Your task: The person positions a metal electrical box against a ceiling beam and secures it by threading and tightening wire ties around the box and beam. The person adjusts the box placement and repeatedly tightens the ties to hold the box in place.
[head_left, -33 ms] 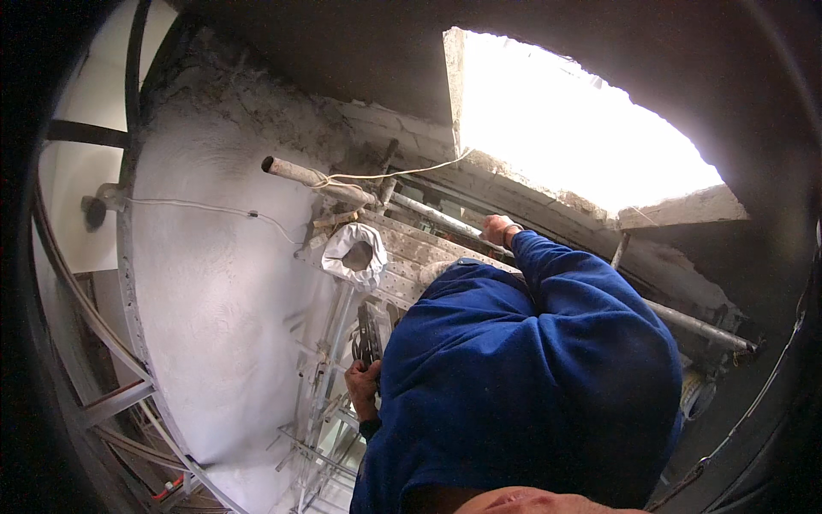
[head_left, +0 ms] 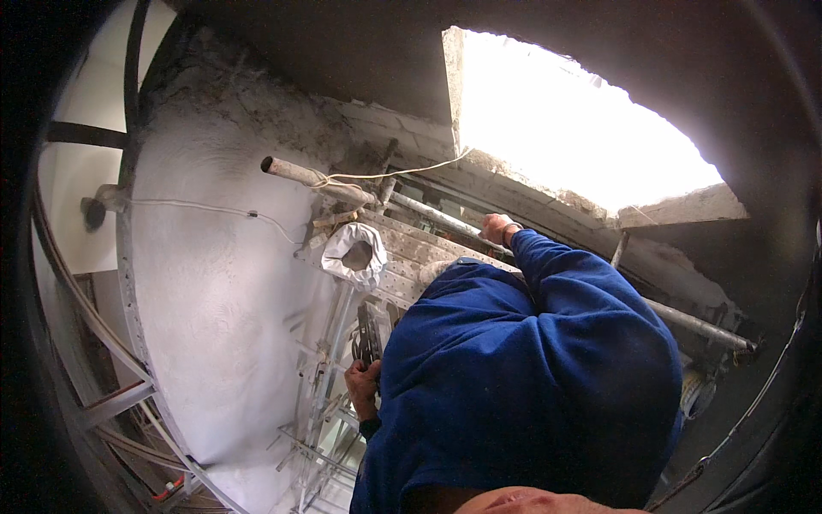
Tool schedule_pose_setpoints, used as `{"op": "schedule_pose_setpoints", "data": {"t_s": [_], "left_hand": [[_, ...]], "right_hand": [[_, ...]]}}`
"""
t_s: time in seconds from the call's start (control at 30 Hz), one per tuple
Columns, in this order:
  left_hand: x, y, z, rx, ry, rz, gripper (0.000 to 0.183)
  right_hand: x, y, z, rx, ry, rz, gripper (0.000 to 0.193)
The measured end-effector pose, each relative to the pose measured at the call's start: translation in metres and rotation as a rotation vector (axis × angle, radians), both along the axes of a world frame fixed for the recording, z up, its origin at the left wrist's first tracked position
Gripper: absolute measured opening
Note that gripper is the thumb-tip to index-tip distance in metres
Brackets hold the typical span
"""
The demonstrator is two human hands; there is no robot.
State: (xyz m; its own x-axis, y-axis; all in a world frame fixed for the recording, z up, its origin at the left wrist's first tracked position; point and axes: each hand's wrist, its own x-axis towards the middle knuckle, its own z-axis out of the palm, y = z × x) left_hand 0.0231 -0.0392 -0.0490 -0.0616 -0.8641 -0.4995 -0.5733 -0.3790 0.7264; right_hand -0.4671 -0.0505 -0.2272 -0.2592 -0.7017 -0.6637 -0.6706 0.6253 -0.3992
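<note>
My right hand (head_left: 495, 229) reaches forward and is closed on a pale scaffold pipe (head_left: 437, 214) that runs below the bright opening. Low at my left side, my left hand (head_left: 362, 383) has its fingers closed round the lower end of a dark, elongated object (head_left: 368, 336); its kind I cannot make out. Ahead of that hand, a white bag (head_left: 332, 254) with a rolled rim gapes upward on the perforated scaffold deck (head_left: 402, 248). My blue-sleeved arm and torso cover much of the deck.
A rusty-ended tube (head_left: 287, 168) tied with pale cord juts to the left. Beside the deck rises a smooth plastered wall (head_left: 214, 300). Scaffold frames (head_left: 321, 411) drop away below. Bright light fills a rough-edged opening (head_left: 458, 86). Curved metal bars (head_left: 81, 295) stand far left.
</note>
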Motion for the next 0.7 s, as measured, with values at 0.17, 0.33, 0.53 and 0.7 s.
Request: {"op": "schedule_pose_setpoints", "data": {"t_s": [0.17,0.33,0.53,0.7], "left_hand": [[-0.005,-0.013,-0.002,-0.073,-0.039,-0.091,0.047],[-0.006,-0.022,-0.004,-0.004,-0.087,-0.063,0.043],[-0.015,-0.032,-0.001,0.073,0.071,-0.002,0.041],[-0.016,-0.042,-0.005,0.031,-0.021,-0.129,0.042]], "right_hand": [[-0.006,-0.007,0.003,-0.02,0.003,-0.046,0.042],[-0.007,0.001,0.01,0.088,-0.091,-0.052,0.046],[-0.01,0.013,0.014,0.098,-0.049,-0.004,0.051],[-0.016,0.018,0.012,0.103,-0.043,-0.045,0.049]]}}
